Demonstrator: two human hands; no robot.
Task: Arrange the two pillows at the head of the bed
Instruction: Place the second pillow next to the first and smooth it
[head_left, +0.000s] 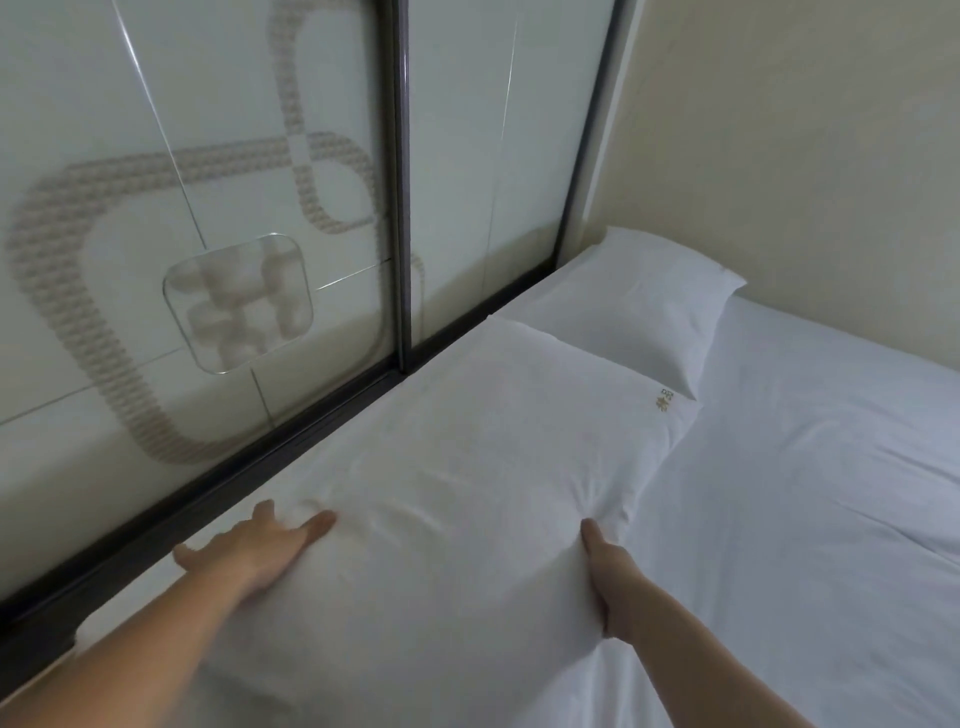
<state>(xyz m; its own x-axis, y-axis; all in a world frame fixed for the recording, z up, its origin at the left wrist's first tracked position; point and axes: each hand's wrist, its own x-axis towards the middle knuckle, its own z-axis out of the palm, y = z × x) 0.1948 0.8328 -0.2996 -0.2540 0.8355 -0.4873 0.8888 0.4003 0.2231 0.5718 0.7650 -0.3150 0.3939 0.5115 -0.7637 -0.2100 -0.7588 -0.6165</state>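
Two white pillows lie in a row along the glass partition on the white bed (805, 467). The near pillow (467, 467) carries a small gold embroidered mark at its far right corner. The far pillow (634, 306) sits in the corner against the beige wall, touching the near one. My left hand (254, 545) lies flat on the near pillow's left edge, fingers spread. My right hand (605, 582) grips the same pillow's right side, thumb on top, fingers tucked under the fabric.
A frosted glass partition (208, 234) with a dark metal frame (402, 182) runs along the bed's left side. A beige wall (805, 156) closes the far right. The white sheet stretches out to the right of the pillows.
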